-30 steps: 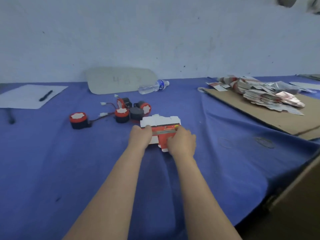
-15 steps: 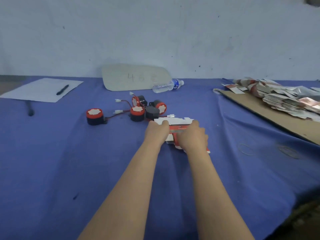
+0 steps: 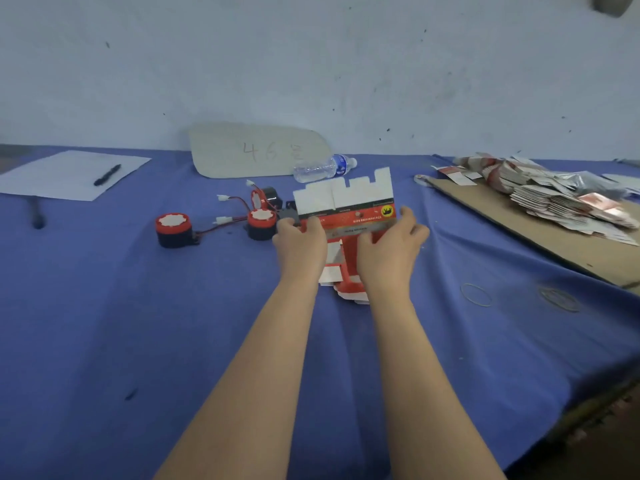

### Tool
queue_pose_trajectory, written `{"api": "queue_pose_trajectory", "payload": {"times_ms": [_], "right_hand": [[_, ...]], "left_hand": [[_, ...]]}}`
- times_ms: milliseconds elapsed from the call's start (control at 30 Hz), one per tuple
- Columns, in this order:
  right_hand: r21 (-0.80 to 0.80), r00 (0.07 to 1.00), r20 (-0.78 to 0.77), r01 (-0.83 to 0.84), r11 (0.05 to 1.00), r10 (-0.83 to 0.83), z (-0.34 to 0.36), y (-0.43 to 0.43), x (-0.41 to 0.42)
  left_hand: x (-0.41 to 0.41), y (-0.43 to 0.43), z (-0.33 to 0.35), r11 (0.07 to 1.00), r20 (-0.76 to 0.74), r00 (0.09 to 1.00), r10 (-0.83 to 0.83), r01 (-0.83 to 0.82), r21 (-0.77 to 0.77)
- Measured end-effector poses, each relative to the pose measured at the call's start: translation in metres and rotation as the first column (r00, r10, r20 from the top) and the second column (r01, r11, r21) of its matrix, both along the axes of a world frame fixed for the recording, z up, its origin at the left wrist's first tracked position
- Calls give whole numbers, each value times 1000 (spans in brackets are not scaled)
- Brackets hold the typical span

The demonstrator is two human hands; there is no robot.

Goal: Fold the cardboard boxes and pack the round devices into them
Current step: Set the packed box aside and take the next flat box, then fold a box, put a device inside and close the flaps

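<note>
On the blue-clothed table (image 3: 138,306), straight ahead of the person, a part-folded red-and-white cardboard box (image 3: 346,211) is held up off the cloth with its white flaps pointing toward the wall. The left hand (image 3: 301,242) grips the box's left edge and the right hand (image 3: 389,249) curls its fingers round the right edge. Just left of the box sit the round devices (image 3: 261,221), red-topped with trailing wires, one more (image 3: 172,228) standing apart, while a heap of flat boxes (image 3: 554,199) lies well off to the right.

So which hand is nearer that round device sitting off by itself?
Left. The left hand holds the left side of the cardboard box, with the lone round device off to its left on the cloth. The right hand holds the box's right side, farther from it.
</note>
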State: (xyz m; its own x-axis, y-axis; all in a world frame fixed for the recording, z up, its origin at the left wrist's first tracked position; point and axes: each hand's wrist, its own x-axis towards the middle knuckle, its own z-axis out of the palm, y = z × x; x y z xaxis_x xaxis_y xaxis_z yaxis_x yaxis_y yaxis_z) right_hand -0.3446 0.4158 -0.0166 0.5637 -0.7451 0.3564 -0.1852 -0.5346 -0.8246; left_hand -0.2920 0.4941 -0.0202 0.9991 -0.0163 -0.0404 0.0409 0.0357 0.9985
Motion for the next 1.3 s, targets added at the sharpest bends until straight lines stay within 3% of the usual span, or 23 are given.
{"api": "queue_pose_trajectory", "payload": {"times_ms": [133,267,433,533,733,967,1067,1200,1300], "right_hand": [[-16,965,213,-154,988,153,14,30,18],[141,869,339,-425,894,360,17,75,39],[280,804,373,-573,770,462,-6,117,56],[340,801,327,-595,729,501,-33,129,60],[302,812,239,-584,754,533,-50,128,67],[309,765,251,-644,700,593,-53,122,68],[303,790,170,-611,731,589,-57,122,67],[219,794,67,-602,768,604,-60,117,68],[191,786,26,-610,769,617,-60,118,70]], "left_hand": [[7,24,18,980,66,986,155,-145,-139],[13,61,23,909,125,934,334,-284,-306],[22,113,2,874,162,873,461,-414,-254],[26,136,-19,894,214,870,444,-413,-177],[23,138,-37,964,302,916,266,-246,-102],[20,131,-40,965,238,957,164,-105,-242],[17,131,-40,958,208,967,147,-87,-274],[15,128,-40,985,259,953,153,-125,-121],[18,127,-43,984,259,953,159,-130,-125]]}}
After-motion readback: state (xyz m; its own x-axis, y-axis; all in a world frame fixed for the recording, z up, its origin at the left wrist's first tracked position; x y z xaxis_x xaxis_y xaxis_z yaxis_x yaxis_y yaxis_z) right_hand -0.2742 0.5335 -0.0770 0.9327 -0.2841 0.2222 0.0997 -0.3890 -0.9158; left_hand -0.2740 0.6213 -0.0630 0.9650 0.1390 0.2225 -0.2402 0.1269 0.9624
